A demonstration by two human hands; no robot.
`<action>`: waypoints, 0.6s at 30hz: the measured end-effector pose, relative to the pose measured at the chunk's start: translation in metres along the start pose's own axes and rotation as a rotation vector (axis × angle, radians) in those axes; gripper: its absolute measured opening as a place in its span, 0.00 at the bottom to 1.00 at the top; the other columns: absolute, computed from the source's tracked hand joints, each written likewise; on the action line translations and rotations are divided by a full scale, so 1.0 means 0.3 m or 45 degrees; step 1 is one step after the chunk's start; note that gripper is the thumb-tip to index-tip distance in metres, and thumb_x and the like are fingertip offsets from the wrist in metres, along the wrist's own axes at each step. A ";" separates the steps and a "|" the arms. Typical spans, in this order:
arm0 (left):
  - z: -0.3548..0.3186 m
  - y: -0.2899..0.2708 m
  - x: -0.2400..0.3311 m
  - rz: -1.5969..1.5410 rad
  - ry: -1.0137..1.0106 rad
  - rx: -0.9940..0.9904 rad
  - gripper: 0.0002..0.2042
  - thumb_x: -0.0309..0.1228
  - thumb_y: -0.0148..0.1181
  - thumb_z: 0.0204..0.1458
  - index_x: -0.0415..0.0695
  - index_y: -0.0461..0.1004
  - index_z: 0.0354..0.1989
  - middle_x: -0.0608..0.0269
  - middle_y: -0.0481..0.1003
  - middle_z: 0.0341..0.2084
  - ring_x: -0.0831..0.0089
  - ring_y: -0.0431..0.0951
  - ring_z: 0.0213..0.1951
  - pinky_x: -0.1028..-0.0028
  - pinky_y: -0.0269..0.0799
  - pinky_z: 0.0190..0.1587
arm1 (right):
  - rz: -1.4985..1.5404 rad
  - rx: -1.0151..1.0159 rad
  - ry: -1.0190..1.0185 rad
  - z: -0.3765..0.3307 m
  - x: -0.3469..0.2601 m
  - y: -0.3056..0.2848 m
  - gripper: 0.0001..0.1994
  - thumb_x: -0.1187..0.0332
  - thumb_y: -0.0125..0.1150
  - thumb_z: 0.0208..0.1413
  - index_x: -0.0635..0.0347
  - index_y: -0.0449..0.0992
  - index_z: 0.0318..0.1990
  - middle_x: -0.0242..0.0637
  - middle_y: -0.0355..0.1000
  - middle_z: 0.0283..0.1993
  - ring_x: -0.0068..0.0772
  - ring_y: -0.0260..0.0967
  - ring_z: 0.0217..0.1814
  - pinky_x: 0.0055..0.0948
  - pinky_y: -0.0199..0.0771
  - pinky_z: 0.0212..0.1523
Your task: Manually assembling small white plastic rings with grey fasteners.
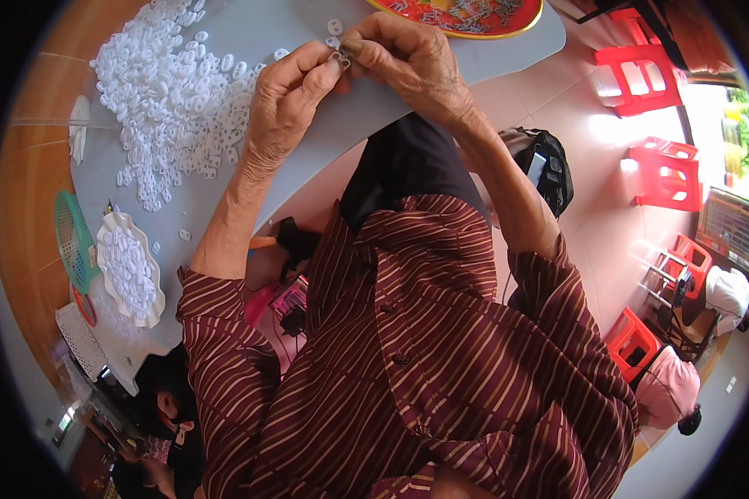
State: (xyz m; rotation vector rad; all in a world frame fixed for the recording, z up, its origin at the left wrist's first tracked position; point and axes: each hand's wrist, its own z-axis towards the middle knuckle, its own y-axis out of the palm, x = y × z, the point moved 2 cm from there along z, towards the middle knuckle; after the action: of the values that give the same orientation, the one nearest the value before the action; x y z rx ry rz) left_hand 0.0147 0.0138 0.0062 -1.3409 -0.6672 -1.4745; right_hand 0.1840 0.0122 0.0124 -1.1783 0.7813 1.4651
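Nearest the camera, at six o'clock, the person's dark red striped shirt (441, 366) fills the lower frame and hides much of what lies under it. Both bare forearms rise from its sleeves toward twelve o'clock, bent so that the hands meet over the grey table (250, 33). At nine o'clock from the shirt a scalloped white dish (129, 268) heaped with small white pieces sits on the table, a green mesh basket (73, 241) just beside it. Farther up, at eleven o'clock, a wide spread of white plastic rings (171, 91) covers the tabletop, just left of the left hand (285, 104). That hand is curled, thumb and fingertips pinching a small whitish ring piece (339, 58); the right hand (408, 58) closes on the same piece from the other side. Beyond them, at twelve o'clock, lies a red tray (466, 18), and red stools (641, 71) stand at two o'clock.
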 end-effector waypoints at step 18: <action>-0.003 0.011 0.027 0.069 0.042 0.134 0.10 0.33 0.52 0.57 0.39 0.74 0.32 0.69 0.73 0.20 0.83 0.69 0.26 0.80 0.65 0.31 | 0.127 0.051 0.074 0.007 0.012 -0.007 0.12 0.62 0.55 0.59 0.64 0.74 0.35 0.28 0.72 0.23 0.13 0.65 0.25 0.18 0.66 0.26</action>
State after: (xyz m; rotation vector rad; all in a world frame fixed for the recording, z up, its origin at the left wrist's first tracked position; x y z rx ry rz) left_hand 0.0183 0.0092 0.0131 -1.2423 -0.6723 -1.3965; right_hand 0.1856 0.0158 0.0100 -1.1697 0.9167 1.4952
